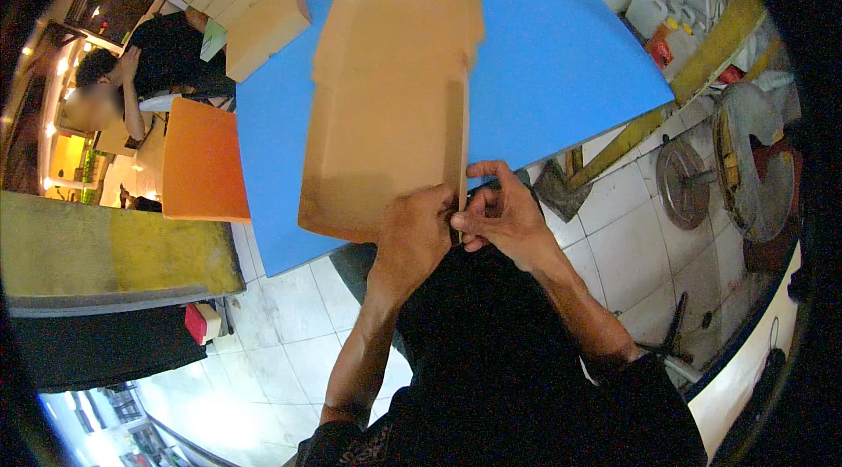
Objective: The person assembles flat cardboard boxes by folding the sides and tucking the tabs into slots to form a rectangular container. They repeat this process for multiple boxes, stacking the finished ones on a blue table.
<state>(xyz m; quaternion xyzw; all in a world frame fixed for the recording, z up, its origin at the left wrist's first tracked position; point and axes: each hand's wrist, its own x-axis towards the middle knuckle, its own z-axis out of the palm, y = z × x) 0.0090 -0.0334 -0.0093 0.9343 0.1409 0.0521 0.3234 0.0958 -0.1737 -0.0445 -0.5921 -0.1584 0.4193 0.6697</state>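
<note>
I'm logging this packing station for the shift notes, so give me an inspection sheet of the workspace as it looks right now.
Surface: blue table, mostly bare on its right side.
Job's things: flat brown cardboard sheet, partly folded, near corner held over the table edge.
Clutter: stack of folded cardboard boxes at the table's far left; orange panel beside the table.
Hands: left hand and right hand both pinch the cardboard's near corner.
Cables: nothing seen.
Surroundings: white tiled floor; plastic jugs and round metal machine parts to the right; a seated person at far left.
</note>
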